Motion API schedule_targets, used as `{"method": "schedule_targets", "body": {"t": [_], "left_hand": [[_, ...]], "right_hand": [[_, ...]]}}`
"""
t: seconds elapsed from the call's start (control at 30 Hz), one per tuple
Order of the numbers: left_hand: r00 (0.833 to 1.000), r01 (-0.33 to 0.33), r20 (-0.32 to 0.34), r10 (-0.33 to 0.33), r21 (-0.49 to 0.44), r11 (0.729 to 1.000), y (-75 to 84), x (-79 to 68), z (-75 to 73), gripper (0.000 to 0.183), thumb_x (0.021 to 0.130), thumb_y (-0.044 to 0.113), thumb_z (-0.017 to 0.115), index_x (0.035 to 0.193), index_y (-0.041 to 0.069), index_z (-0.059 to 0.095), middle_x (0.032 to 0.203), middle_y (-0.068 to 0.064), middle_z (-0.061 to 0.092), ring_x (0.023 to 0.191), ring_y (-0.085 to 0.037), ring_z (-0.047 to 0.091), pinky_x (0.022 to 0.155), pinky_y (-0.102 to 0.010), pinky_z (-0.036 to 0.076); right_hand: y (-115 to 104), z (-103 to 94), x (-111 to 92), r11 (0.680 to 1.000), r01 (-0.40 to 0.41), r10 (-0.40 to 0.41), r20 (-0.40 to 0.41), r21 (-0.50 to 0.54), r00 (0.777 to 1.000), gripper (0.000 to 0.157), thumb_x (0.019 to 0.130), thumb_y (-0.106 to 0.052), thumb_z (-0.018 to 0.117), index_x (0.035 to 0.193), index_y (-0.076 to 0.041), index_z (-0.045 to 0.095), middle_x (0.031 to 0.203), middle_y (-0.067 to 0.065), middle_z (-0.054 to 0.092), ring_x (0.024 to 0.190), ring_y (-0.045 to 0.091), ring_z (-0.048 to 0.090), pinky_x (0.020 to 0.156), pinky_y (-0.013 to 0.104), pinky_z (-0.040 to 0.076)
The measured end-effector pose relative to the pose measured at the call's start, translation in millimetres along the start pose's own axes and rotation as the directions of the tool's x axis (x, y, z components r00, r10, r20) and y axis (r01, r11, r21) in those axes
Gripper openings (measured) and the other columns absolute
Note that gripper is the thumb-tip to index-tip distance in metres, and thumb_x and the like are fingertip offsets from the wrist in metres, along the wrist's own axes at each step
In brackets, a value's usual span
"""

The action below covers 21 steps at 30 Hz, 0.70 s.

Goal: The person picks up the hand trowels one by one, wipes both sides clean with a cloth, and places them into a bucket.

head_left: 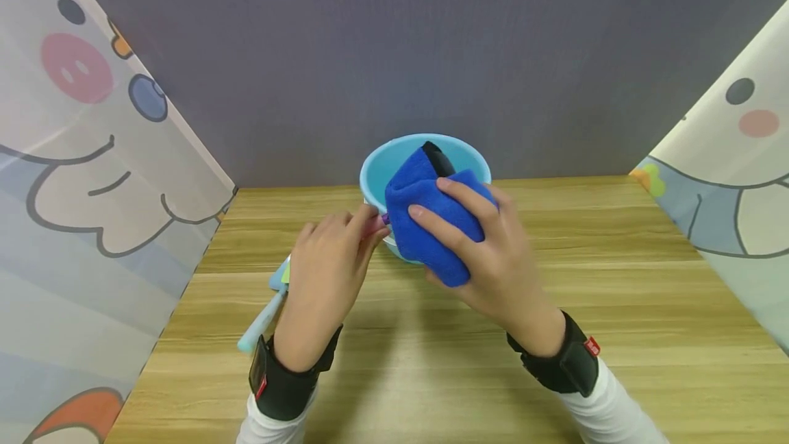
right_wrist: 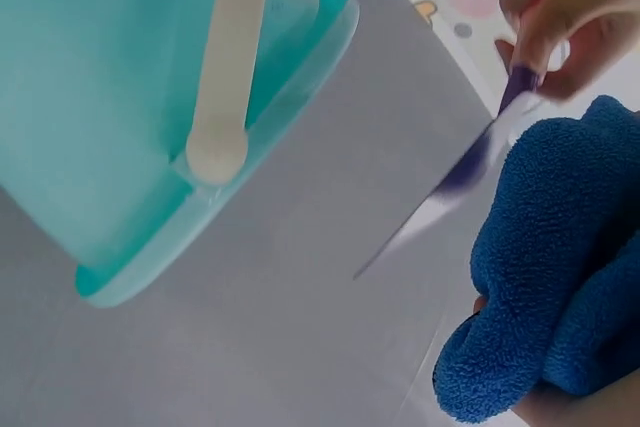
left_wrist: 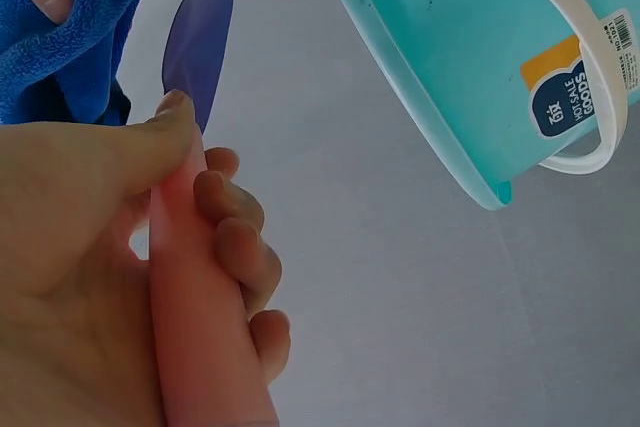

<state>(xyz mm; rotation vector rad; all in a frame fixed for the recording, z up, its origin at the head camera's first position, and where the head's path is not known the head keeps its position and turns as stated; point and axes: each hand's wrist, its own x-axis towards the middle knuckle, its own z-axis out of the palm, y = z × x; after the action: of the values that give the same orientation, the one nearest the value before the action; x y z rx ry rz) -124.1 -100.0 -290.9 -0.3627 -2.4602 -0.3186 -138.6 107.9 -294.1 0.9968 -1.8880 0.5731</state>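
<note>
My left hand (head_left: 327, 259) grips the pink handle (left_wrist: 205, 307) of a knife, its thumb lying near the purple base of the blade (left_wrist: 200, 42). In the right wrist view the narrow blade (right_wrist: 465, 172) shows purple and shiny, pointing away from the fist. A bunched blue towel (head_left: 431, 225) is in my right hand (head_left: 493, 259), with fingers spread over its folds. From above, the towel covers most of the blade, and a dark end (head_left: 439, 158) sticks out past the towel's top edge. Both hands are in front of a light-blue bucket (head_left: 425, 138), overlapping its near rim.
The bucket has a white handle (left_wrist: 600, 77) and a label (left_wrist: 560, 92). Left of it, partly behind my left forearm, lies a tool with a light-blue handle (head_left: 261, 324) on the wooden table (head_left: 616, 293). A grey panel (head_left: 431, 40) rises behind, patterned sheets at both sides.
</note>
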Motion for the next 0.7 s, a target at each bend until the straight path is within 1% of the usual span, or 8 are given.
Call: {"method": "schedule_targets", "body": {"t": [0.1,0.17,0.27,0.33,0.4,0.5,0.6,0.7], "left_hand": [[1.0,0.001,0.003,-0.001,0.005,1.0,0.5,0.1,-0.3,0.025,0.091,0.034,0.064,0.101,0.011,0.066,0.07,-0.008,0.067,0.068,-0.024,0.061,0.058,-0.04,0.046],[1.0,-0.011,0.0,0.011,0.027,1.0,1.6,0.5,-0.5,0.023,0.089,0.028,0.067,0.1,0.008,0.068,0.073,-0.009,0.069,0.07,-0.024,0.062,0.059,-0.04,0.047],[0.998,-0.055,-0.029,0.058,0.103,0.993,4.4,1.7,0.6,0.015,0.089,0.02,0.068,0.094,0.006,0.068,0.076,-0.009,0.071,0.072,-0.026,0.062,0.061,-0.041,0.048],[0.994,-0.086,-0.058,0.095,0.149,0.985,5.9,2.7,2.3,0.011,0.089,0.017,0.067,0.089,0.007,0.066,0.075,-0.009,0.07,0.07,-0.026,0.06,0.06,-0.041,0.047],[0.989,-0.105,-0.082,0.12,0.177,0.979,6.6,3.2,4.6,0.011,0.09,0.016,0.065,0.086,0.007,0.065,0.073,-0.009,0.069,0.068,-0.026,0.059,0.059,-0.04,0.046],[0.987,-0.118,-0.088,0.135,0.175,0.977,7.0,3.6,7.2,0.011,0.09,0.016,0.065,0.083,0.008,0.063,0.069,-0.009,0.067,0.067,-0.025,0.057,0.058,-0.039,0.045],[0.988,-0.124,-0.073,0.138,0.173,0.977,7.2,3.2,8.2,0.012,0.091,0.017,0.064,0.083,0.008,0.063,0.07,-0.008,0.067,0.068,-0.025,0.057,0.059,-0.04,0.046],[0.988,-0.125,-0.07,0.139,0.172,0.977,7.8,2.4,7.6,0.015,0.092,0.018,0.063,0.081,0.008,0.061,0.069,-0.008,0.066,0.067,-0.025,0.057,0.059,-0.04,0.046]], "right_hand": [[-2.5,5.0,-0.9,1.0,0.028,-0.028,0.004,-0.002,1.0,0.069,0.06,-0.028,0.088,0.122,-0.016,0.061,0.13,0.024,0.052,0.119,0.051,0.044,0.085,0.065,0.05],[-3.5,8.6,-1.6,0.999,0.036,-0.035,0.026,-0.021,0.999,0.07,0.06,-0.03,0.088,0.123,-0.017,0.061,0.131,0.023,0.053,0.119,0.05,0.044,0.086,0.065,0.049],[-3.7,13.8,-3.4,0.997,0.023,-0.016,0.092,-0.074,0.996,0.07,0.063,-0.036,0.086,0.126,-0.02,0.06,0.135,0.02,0.052,0.122,0.05,0.041,0.09,0.065,0.046],[-3.0,17.2,-4.9,0.994,0.011,0.002,0.119,-0.107,0.993,0.07,0.066,-0.039,0.084,0.129,-0.022,0.06,0.137,0.017,0.051,0.125,0.049,0.038,0.094,0.065,0.04],[-2.3,20.2,-6.1,0.99,0.014,0.001,0.11,-0.14,0.994,0.068,0.068,-0.041,0.082,0.13,-0.023,0.06,0.138,0.015,0.052,0.13,0.048,0.035,0.097,0.066,0.033],[-1.8,21.6,-7.2,0.984,0.044,-0.028,0.093,-0.171,0.995,0.069,0.069,-0.039,0.082,0.131,-0.02,0.061,0.139,0.012,0.056,0.136,0.044,0.034,0.102,0.066,0.026],[-1.0,21.2,-6.4,0.979,0.08,-0.059,0.116,-0.185,0.992,0.069,0.07,-0.038,0.081,0.133,-0.018,0.06,0.138,0.011,0.059,0.138,0.039,0.035,0.109,0.063,0.027],[0.8,20.8,-5.1,0.98,0.101,-0.077,0.14,-0.173,0.987,0.067,0.071,-0.037,0.081,0.132,-0.019,0.06,0.137,0.011,0.06,0.138,0.04,0.037,0.109,0.062,0.032]]}}
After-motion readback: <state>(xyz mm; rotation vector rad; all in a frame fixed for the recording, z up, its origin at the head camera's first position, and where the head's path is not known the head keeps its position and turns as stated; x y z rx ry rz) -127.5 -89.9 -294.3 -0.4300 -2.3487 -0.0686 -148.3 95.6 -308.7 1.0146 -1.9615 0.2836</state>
